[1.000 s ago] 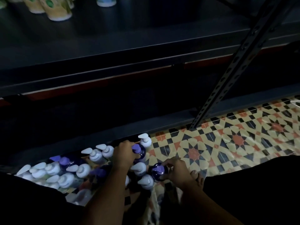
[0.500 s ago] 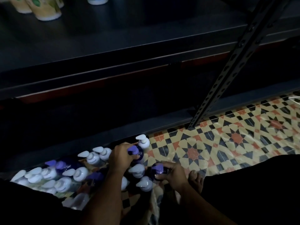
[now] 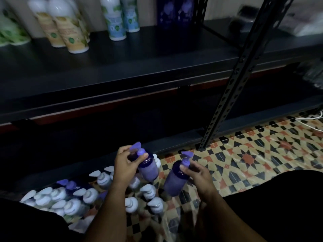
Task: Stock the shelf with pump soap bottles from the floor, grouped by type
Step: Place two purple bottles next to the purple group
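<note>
Purple pump bottles, 1 pinched at the neck by each hand (left hand (image 3: 125,165), right hand (image 3: 199,175)), should go upright beside the dark purple bottles (image 3: 174,13) on the shelf (image 3: 139,67).

I hold two purple bottles, one in my left grip (image 3: 126,164) and one in my right grip (image 3: 198,173): the left-hand bottle (image 3: 148,167) and the right-hand bottle (image 3: 174,180). Below and left of my grips, the white-pump bottles (image 3: 70,199) on the floor (image 3: 244,159) are a crowd too packed to count exactly, well over a dozen, with at least two purple pumps (image 3: 67,184) among them. Above my grips, the shelf (image 3: 139,67) carries two cream bottles (image 3: 70,30), two white-blue bottles (image 3: 120,18) and two dark blue bottles (image 3: 174,11).
</note>
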`<act>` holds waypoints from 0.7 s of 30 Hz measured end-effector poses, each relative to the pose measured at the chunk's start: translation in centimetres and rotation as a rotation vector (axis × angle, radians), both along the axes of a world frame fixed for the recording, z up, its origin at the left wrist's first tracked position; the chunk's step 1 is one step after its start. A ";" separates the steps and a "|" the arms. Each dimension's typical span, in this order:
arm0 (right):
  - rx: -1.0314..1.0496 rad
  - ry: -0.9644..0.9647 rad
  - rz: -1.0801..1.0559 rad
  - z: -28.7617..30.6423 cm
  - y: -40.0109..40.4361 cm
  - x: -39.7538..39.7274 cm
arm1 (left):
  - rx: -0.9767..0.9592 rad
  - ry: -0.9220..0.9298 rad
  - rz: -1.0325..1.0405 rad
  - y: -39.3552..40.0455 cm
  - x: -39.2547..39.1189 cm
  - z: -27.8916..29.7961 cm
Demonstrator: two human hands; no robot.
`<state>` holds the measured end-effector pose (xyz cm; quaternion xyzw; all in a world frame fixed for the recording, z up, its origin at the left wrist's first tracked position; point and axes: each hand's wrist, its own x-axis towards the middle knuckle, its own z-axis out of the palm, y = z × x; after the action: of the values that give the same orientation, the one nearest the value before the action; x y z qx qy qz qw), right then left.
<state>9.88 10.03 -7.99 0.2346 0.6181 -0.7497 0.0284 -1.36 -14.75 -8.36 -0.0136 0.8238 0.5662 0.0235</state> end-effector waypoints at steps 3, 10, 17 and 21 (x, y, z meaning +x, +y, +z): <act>-0.096 0.064 -0.085 2.8 -0.7 -0.4 | 0.195 -0.044 -0.019 0.3 0.4 3.8; -0.162 0.245 -0.097 8.1 -2.1 -0.8 | 0.271 -0.051 -0.044 2.4 2.8 9.3; -0.157 0.036 -0.179 9.0 -2.6 -0.2 | 0.287 -0.320 0.060 2.2 5.0 9.8; -0.244 -0.084 -0.051 9.6 -2.3 0.6 | 0.412 -0.613 -0.073 1.9 6.4 11.5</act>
<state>10.45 7.74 1.58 0.2761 0.5145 -0.8093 0.0637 5.07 -12.81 3.11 -0.1482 0.6474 0.6885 0.2913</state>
